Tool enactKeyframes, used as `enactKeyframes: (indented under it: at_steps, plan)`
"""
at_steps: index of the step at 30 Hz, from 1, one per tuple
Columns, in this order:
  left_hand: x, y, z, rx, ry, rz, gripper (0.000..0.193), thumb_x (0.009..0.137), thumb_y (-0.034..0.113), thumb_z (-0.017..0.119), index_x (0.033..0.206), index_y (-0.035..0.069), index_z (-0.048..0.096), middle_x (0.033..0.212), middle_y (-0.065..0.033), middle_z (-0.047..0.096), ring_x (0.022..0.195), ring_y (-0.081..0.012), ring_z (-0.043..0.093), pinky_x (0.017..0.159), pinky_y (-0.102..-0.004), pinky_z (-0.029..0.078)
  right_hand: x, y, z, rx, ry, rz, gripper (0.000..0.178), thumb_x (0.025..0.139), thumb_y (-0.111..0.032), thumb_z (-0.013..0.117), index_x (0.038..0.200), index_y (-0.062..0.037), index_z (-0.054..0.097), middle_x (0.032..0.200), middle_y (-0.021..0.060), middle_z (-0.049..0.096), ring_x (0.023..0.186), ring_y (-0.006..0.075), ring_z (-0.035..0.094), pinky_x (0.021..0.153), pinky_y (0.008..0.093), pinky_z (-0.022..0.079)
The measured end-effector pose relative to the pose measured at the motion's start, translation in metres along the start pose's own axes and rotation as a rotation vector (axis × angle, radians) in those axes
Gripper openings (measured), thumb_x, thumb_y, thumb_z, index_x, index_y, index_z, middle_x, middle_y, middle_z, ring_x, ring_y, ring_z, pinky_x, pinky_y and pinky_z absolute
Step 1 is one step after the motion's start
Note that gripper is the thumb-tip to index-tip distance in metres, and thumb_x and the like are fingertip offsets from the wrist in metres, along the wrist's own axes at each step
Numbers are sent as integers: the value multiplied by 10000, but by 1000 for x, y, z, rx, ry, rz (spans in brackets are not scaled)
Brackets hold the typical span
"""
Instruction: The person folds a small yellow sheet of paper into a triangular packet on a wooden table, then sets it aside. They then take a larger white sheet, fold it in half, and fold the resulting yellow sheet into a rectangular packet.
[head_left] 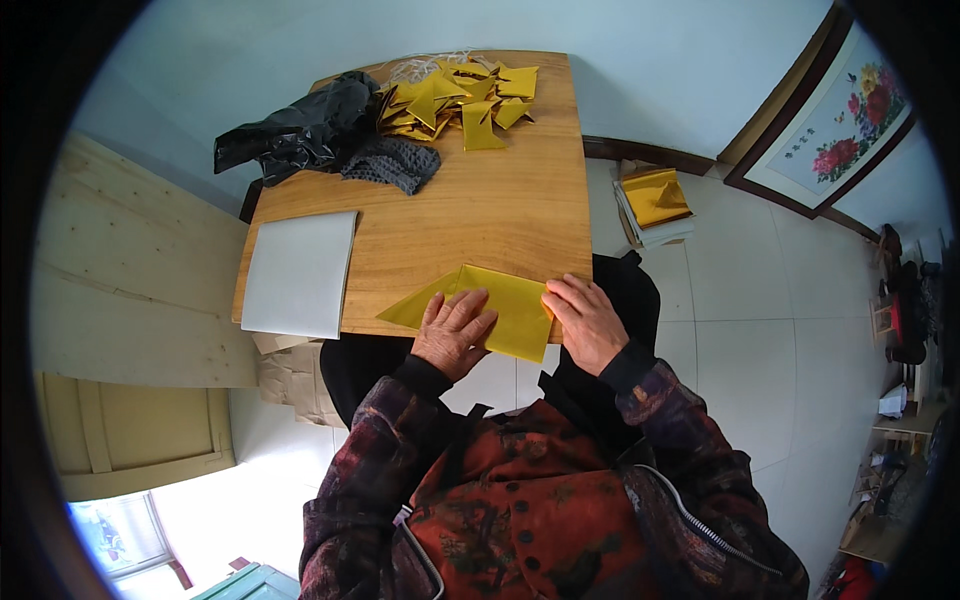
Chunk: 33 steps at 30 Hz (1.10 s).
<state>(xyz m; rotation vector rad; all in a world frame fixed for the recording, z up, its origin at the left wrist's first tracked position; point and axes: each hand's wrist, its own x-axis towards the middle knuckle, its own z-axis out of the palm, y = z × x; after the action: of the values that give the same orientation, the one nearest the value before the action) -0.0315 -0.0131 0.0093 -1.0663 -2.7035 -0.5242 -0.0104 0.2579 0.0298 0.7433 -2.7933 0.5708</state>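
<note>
A sheet of shiny gold paper [515, 315], its left part folded to a slanting point, lies at the front edge of the wooden table [480, 205] and juts a little over it. My left hand [455, 332] rests on the paper's middle with its fingers apart. At the paper's right edge, my right hand [588, 322] has its fingers bent together, pinching the corner; the fingertips are partly hidden. Left of the paper lies a stack of silvery-white sheets [297, 275].
Several folded gold paper pieces [460, 100] are heaped at the table's back. Beside them lie a black plastic bag [305, 130] and a dark grey knitted cloth [393, 164]. More gold paper [655, 197] tops a stack on the floor at right. A wooden board [140, 265] stands at left.
</note>
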Motion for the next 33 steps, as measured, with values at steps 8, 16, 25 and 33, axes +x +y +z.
enactKeyframes:
  at_steps: [8,16,25,33]
  plan:
    - [-2,-3,1,-214,129,-30,279,755,105,761,1021,136,683,1144,-53,597,1058,-249,595,1041,-541,357,-2,8,4,104,-35,64,444,808,-42,574,1251,-67,555,1405,64,459,1372,303,357,1124,480,285]
    - [2,-2,1,-606,187,-357,81,744,41,751,807,44,701,904,-80,591,792,-225,567,750,-351,480,7,20,10,413,17,178,302,775,-22,626,1074,-65,621,1462,124,422,1411,365,313,1119,485,305]
    - [9,0,-5,-683,157,-448,62,772,36,733,802,8,686,836,-71,561,727,-187,547,610,-291,447,16,21,24,489,177,235,88,813,-88,691,835,-57,612,1396,130,503,1383,384,350,1085,473,335]
    - [13,2,-2,-803,271,-491,51,790,46,730,823,17,704,760,-69,564,700,-195,552,619,-304,445,20,22,26,437,167,246,95,827,-119,694,805,-81,610,1401,96,505,1379,365,358,1052,485,318]
